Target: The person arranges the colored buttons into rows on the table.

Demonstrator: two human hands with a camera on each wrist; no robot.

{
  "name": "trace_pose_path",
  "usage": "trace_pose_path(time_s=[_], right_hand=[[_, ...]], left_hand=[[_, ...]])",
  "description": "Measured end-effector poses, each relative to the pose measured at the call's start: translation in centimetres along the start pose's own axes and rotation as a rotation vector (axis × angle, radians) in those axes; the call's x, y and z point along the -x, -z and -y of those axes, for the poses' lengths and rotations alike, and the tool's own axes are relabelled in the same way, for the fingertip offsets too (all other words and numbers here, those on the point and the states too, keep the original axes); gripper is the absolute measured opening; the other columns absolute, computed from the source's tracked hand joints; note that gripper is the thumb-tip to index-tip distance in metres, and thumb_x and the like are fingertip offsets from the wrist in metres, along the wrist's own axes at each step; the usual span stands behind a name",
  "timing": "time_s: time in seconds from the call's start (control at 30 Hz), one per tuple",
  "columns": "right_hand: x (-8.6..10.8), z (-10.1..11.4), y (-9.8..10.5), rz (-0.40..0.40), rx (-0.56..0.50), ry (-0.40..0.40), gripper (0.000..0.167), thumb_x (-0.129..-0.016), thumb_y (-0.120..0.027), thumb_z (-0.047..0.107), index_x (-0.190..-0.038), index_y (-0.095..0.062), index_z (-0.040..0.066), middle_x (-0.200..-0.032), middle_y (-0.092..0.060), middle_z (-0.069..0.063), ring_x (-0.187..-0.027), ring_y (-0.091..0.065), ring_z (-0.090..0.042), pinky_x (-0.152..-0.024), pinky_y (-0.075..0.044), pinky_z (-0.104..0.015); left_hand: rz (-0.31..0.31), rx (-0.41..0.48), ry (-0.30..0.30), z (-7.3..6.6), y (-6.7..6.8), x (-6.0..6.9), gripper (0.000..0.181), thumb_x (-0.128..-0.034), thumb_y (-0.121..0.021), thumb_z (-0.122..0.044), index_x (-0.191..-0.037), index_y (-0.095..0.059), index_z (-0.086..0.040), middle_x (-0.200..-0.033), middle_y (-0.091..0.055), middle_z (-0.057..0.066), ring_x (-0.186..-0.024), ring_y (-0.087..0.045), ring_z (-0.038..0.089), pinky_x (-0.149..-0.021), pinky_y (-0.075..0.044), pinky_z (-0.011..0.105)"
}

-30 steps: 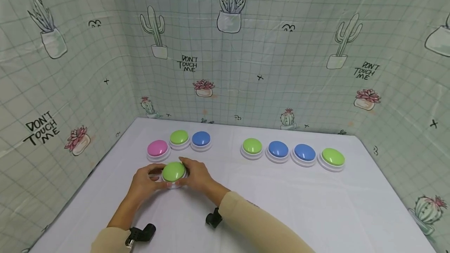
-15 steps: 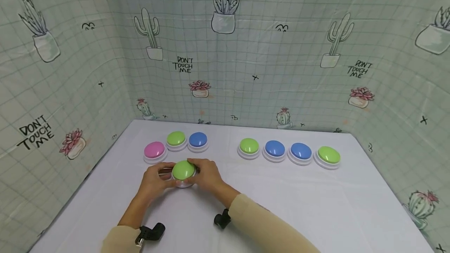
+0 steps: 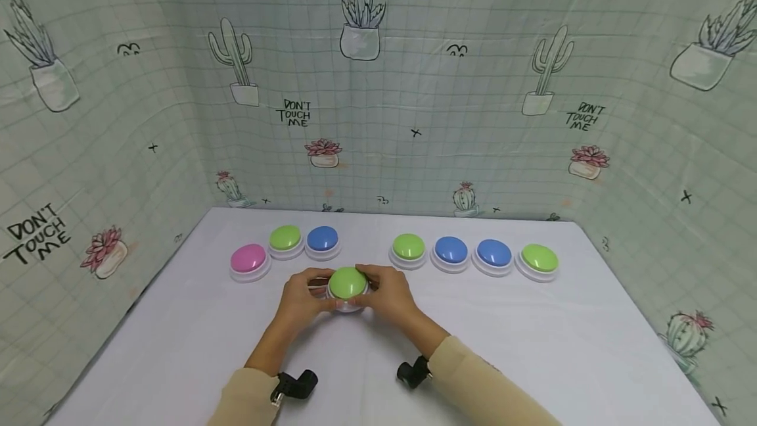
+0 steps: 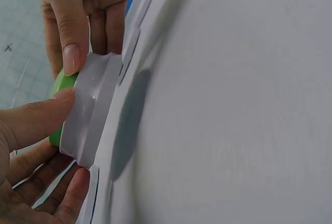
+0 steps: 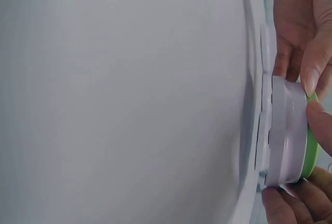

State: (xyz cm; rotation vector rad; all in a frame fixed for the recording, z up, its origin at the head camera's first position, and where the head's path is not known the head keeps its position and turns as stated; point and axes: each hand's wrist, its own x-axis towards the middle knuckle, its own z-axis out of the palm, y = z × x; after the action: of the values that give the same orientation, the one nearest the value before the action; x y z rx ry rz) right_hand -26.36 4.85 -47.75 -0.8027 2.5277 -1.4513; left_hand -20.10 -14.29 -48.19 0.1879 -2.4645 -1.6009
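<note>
A round push button with a green dome (image 3: pixel 347 283) and a white base is held between both hands, dome up. My left hand (image 3: pixel 300 300) grips its left side and my right hand (image 3: pixel 391 293) its right side, thumbs in front and fingers curled around behind. In the left wrist view the white base (image 4: pixel 89 110) shows side-on, apart from the white tabletop, with a shadow cast on the cloth. The right wrist view shows the same base (image 5: pixel 288 130), with a thumb (image 5: pixel 317 117) on the rim of the dome.
Behind on the left of the white table (image 3: pixel 532 354) stand a pink button (image 3: pixel 248 258), a green button (image 3: pixel 285 237) and a blue button (image 3: pixel 322 238). Farther right are a green button (image 3: pixel 409 247), two blue buttons (image 3: pixel 451 250) and another green button (image 3: pixel 539 258). A patterned cloth (image 3: pixel 384 97) hangs behind.
Both hands have carried the green button to the right, from in front of the left group towards the table's middle. The head view has shifted slightly. The other buttons stay in place.
</note>
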Motion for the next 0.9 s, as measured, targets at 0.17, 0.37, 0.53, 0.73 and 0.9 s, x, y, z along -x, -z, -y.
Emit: trace_pose_path(time_s=[0.17,0.37,0.53,0.73,0.9], right_hand=[[1.2,-1.2,2.3,-0.034,0.004,-0.004,0.066,-0.078,-0.093,0.005,-0.136,-0.065,-0.007,-0.138,-0.065,-0.023,-0.125,-0.066,-0.038,-0.104,-0.056,-0.044],[2.3,-2.5,4.6,-0.075,-0.014,-0.064,0.067,-0.077,-0.093,0.003,-0.137,-0.065,-0.007,-0.138,-0.065,-0.024,-0.126,-0.065,-0.039,-0.104,-0.056,-0.044],[3.5,-3.6,5.9,-0.115,-0.041,-0.103,0.066,-0.076,-0.092,0.0,-0.136,-0.065,-0.008,-0.137,-0.066,-0.024,-0.126,-0.065,-0.04,-0.105,-0.056,-0.045],[4.3,-4.3,7.2,-0.135,-0.058,-0.124,0.066,-0.075,-0.092,-0.002,-0.136,-0.065,-0.008,-0.137,-0.066,-0.024,-0.127,-0.064,-0.04,-0.105,-0.055,-0.044],[4.3,-4.4,7.9,-0.126,-0.052,-0.142,0.067,-0.075,-0.092,-0.002,-0.136,-0.064,-0.008,-0.138,-0.065,-0.025,-0.128,-0.063,-0.04,-0.106,-0.054,-0.044]], left_hand=[[0.036,0.018,-0.026,-0.8,-2.6,-0.3,0.062,-0.0736,-0.092,0.005,-0.13,-0.068,0.003,-0.128,-0.069,0.022,-0.119,-0.068,0.041,-0.1,-0.059,0.043],[0.071,0.035,-0.054,-1.8,-5.4,-0.7,0.061,-0.0736,-0.092,0.006,-0.13,-0.068,0.004,-0.128,-0.068,0.022,-0.118,-0.069,0.041,-0.099,-0.06,0.042],[0.113,0.052,-0.074,-2.4,-7.5,-0.8,0.061,-0.0745,-0.091,0.007,-0.13,-0.067,0.004,-0.129,-0.068,0.022,-0.119,-0.068,0.04,-0.099,-0.06,0.04],[0.131,0.045,-0.115,-2.8,-9.3,-0.9,0.06,-0.0746,-0.091,0.008,-0.129,-0.067,0.006,-0.128,-0.068,0.022,-0.119,-0.068,0.04,-0.098,-0.06,0.036],[0.133,0.048,-0.124,-2.9,-9.9,-1.1,0.058,-0.0749,-0.09,0.008,-0.128,-0.068,0.005,-0.128,-0.068,0.021,-0.119,-0.067,0.039,-0.098,-0.06,0.035]])
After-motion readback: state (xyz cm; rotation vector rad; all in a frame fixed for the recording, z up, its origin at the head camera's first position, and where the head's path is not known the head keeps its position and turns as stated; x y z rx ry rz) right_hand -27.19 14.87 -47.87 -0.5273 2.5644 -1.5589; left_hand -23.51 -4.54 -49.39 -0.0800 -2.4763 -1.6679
